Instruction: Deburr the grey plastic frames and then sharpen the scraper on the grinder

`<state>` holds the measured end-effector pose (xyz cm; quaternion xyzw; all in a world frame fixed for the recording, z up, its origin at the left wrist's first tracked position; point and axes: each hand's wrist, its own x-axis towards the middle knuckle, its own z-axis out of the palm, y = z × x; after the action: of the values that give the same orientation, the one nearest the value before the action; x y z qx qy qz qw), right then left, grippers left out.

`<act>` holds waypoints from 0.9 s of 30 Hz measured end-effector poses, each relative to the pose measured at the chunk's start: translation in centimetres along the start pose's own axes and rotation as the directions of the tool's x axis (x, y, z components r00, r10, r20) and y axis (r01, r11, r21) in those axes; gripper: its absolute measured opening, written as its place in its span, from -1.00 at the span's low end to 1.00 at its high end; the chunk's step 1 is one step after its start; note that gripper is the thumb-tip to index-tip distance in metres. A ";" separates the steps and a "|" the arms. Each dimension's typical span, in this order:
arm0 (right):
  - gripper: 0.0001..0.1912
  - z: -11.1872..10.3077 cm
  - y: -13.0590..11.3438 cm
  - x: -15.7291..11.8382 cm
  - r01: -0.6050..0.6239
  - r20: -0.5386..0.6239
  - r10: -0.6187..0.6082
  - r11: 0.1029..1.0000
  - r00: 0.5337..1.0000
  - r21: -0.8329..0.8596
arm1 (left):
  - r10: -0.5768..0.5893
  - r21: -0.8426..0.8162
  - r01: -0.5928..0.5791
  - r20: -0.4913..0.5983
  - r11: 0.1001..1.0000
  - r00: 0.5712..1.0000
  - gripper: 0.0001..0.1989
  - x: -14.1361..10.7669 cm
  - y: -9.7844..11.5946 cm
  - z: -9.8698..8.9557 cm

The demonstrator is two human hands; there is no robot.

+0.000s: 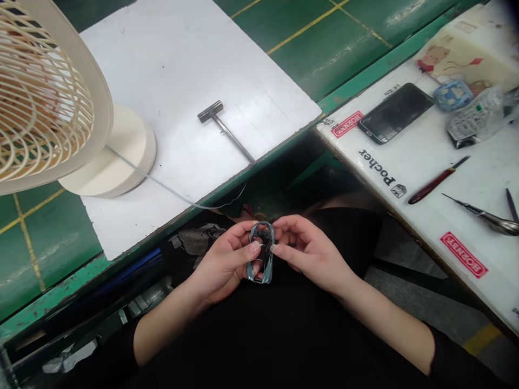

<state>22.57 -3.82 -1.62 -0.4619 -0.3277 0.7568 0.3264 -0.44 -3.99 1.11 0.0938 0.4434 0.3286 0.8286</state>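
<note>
A small blue-grey model car body [267, 270], with openings and dark parts inside, is held over my lap. My left hand [223, 262] is closed round its left side, the thumb lying on top and the fingers beneath. On the other side, my right hand [312, 249] pinches the right edge of the shell between thumb and fingertips. Any small part between those right fingertips is too small to make out. The fingers partly hide the underside of the shell.
A steel T-shaped hammer [233, 135] lies on the white board [182, 65] beside a cream fan [117, 146] with a trailing cable. On the right-hand table are a phone [396, 112], a red-handled knife [438, 181], pliers [484, 216] and a plastic-wrapped item [472, 119].
</note>
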 end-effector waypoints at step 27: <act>-0.70 -0.1 -1.3 -2.1 0.660 0.227 -0.690 0.463 0.687 -0.591 | 0.496 0.411 -0.553 0.245 0.725 0.833 -0.71 -0.1 -0.6 -0.9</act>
<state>23.61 -4.75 0.37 -0.3916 -0.7092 0.3983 0.4302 -0.88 -4.65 0.34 0.4305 0.4146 0.4271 0.6785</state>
